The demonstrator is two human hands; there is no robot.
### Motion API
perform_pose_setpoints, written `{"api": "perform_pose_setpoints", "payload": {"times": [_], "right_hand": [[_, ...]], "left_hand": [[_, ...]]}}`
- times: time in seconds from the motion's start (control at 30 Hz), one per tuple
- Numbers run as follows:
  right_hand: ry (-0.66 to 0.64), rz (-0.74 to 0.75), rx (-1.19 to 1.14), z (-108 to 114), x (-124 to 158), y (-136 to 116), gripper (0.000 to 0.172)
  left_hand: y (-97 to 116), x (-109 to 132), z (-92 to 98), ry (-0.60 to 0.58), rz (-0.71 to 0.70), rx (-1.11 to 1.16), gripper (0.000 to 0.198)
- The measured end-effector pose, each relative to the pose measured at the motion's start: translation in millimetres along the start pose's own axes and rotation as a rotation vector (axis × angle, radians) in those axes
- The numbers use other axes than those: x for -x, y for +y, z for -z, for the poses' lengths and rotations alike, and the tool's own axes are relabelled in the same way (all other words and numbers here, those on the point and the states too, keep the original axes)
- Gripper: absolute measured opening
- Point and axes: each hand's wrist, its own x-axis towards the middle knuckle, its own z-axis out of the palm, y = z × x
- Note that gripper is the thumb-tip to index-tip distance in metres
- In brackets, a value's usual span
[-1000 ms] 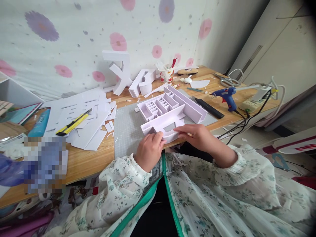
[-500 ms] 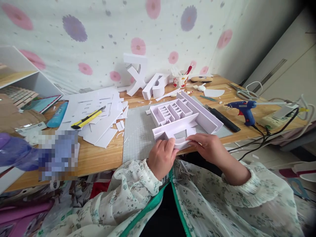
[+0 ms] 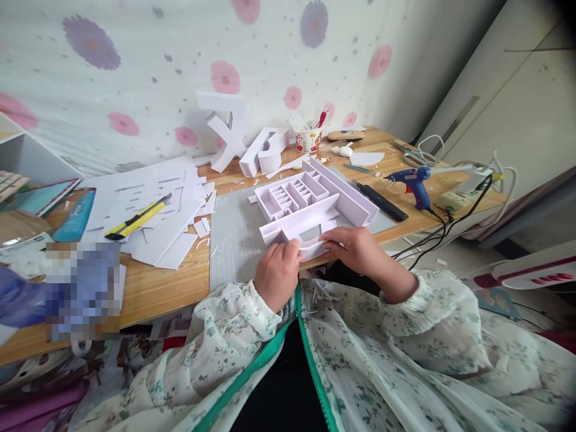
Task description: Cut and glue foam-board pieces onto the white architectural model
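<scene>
A white foam-board character [image 3: 300, 216] with upright walls lies partly on the grey cutting mat [image 3: 231, 240], its near end by the table's front edge. At that end a narrow curved foam-board strip [image 3: 310, 249] stands along the rim beside a cut-out opening. My left hand [image 3: 276, 273] is closed, thumb and fingers pinching the strip's left part. From the right, my right hand [image 3: 355, 249] pinches its other end between thumb and fingers. The fingers partly cover where strip and base meet.
A blue glue gun [image 3: 414, 183] with cables stands right, near a black bar-shaped tool [image 3: 382, 202]. Left lie foam-board sheets [image 3: 135, 186] and a yellow utility knife [image 3: 139, 217]. Behind are finished foam-board letters [image 3: 225, 135], a paper cup [image 3: 308, 141] and scissors [image 3: 414, 155].
The view has swung to the right, so everything sits further left in the picture. Both hands keep their hold on the strip, with little visible change in their grip.
</scene>
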Motion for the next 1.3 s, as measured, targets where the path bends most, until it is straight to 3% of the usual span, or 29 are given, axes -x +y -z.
{"api": "perform_pose_setpoints", "payload": {"times": [0.1, 0.2, 0.33, 0.43, 0.57, 0.77, 0.97, 1.07, 1.3], "right_hand": [[-0.015, -0.01, 0.001, 1, 0, 0, 0.013], [-0.059, -0.004, 0.028, 4, -2, -2, 0.015], [-0.138, 0.031, 0.22, 8, -6, -13, 0.018], [-0.21, 0.088, 0.372, 5, -10, -27, 0.017], [-0.263, 0.107, 0.481, -5, -17, -46, 0.011], [-0.261, 0.026, 0.5, -16, -24, -56, 0.013], [-0.232, -0.076, 0.46, -24, -24, -56, 0.013], [-0.21, -0.08, 0.445, -26, -23, -55, 0.012], [-0.215, -0.051, 0.432, -27, -22, -53, 0.013]], "left_hand": [[-5, -2, 3.2, -0.014, -0.016, 0.03, 0.011], [-15, -8, 11.0, -0.119, -0.042, 0.126, 0.016], [-25, -18, 22.2, -0.308, -0.039, 0.207, 0.028], [-24, -22, 25.8, -0.346, -0.033, 0.179, 0.027], [-25, -21, 30.1, -0.284, -0.078, 0.167, 0.025], [-44, -19, 45.2, 0.069, -0.04, 0.034, 0.018], [-47, -20, 30.0, 0.014, -0.025, 0.039, 0.01], [-45, -17, 20.6, 0.046, -0.004, 0.035, 0.008], [-44, -10, 19.6, 0.053, 0.048, 0.011, 0.012]]}}
